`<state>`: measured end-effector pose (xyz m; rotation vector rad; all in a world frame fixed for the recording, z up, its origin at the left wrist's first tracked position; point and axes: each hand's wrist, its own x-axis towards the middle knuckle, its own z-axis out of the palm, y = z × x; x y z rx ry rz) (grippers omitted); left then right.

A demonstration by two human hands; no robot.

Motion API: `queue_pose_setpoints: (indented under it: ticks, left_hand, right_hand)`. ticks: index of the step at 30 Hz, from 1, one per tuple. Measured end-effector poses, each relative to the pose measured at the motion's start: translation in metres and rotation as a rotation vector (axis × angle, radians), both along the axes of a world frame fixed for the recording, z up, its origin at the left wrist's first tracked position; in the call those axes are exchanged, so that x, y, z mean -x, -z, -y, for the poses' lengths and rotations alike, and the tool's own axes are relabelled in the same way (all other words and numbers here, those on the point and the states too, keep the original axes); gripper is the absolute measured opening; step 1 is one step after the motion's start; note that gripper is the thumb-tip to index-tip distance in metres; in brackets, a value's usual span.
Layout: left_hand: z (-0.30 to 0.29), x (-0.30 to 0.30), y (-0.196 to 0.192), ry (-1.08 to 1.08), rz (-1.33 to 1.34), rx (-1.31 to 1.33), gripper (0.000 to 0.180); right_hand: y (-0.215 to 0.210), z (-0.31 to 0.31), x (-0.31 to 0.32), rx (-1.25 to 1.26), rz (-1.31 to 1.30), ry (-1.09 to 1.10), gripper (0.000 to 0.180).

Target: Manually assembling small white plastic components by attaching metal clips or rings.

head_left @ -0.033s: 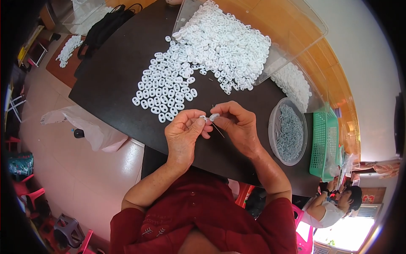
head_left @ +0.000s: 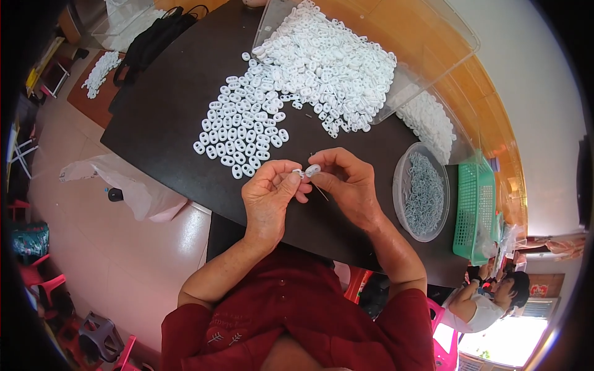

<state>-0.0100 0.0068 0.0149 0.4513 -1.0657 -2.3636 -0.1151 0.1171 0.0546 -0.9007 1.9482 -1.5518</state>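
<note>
Above the dark table both of my hands meet at the near edge of the white pieces. My left hand [head_left: 266, 198] is closed in a pinch on a small white piece [head_left: 299, 172], partly hidden by the thumb. Between thumb and fingertips, my right hand [head_left: 352, 188] grips a white oval plastic piece [head_left: 314, 169], close against the other one. A thin metal rod [head_left: 322, 193] sticks out below the right fingertips; what holds it is hidden. Beyond the hands lie spread-out white two-hole oval pieces [head_left: 238, 127], running into a large heap [head_left: 334, 62] of the same kind.
A clear plastic bin [head_left: 427, 80] lies tipped behind the heap. At the right stand a round tub [head_left: 399, 191] of small grey metal parts and a green basket [head_left: 473, 210]. A person [head_left: 479, 309] sits at the far right. A plastic bag [head_left: 136, 191] hangs by the left table edge.
The white oval piece in my right fingers has turned slightly, showing more of its face. Both hands stay where they were.
</note>
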Motion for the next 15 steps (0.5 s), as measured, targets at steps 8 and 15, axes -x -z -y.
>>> queue_pose_setpoints:
  ticks: [8,15]
  left_hand:
    - [-0.0002,-0.001,-0.0022,0.003,-0.002,-0.045,0.014]
    - [0.0012,-0.0039,-0.0009,0.001,0.015,-0.002,0.015]
  right_hand:
    - [-0.0003,0.0017,0.0009,0.089,0.203,-0.016,0.019]
    - [-0.0095,0.0012,0.0019,0.036,0.146,0.016,0.018]
